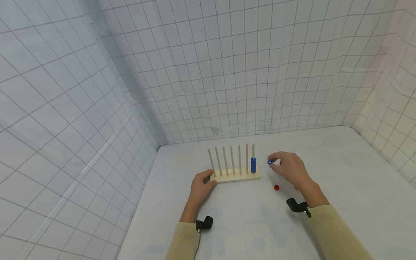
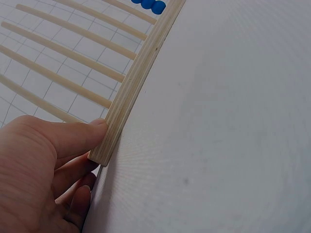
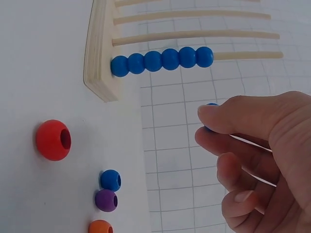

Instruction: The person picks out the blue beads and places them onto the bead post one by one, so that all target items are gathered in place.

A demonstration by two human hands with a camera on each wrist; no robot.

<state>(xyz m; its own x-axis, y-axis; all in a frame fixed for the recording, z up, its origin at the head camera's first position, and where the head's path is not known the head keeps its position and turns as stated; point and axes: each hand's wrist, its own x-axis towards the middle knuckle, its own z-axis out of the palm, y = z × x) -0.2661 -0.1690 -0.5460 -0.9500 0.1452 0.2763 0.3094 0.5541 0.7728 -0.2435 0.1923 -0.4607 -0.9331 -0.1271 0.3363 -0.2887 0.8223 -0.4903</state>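
A pale wooden base carries several upright pegs. On its rightmost peg sits a stack of several blue beads, with bare peg above them. My left hand grips the left end of the base; in the left wrist view the thumb lies on the base near its end. Between thumb and forefinger, my right hand pinches a blue bead, held to the right of the stack and apart from it. Fingers mostly cover that bead in the right wrist view.
A red bead lies on the white table right of the base. The right wrist view also shows a blue bead, a purple bead and an orange bead. Grid-patterned sheets hang behind and at both sides.
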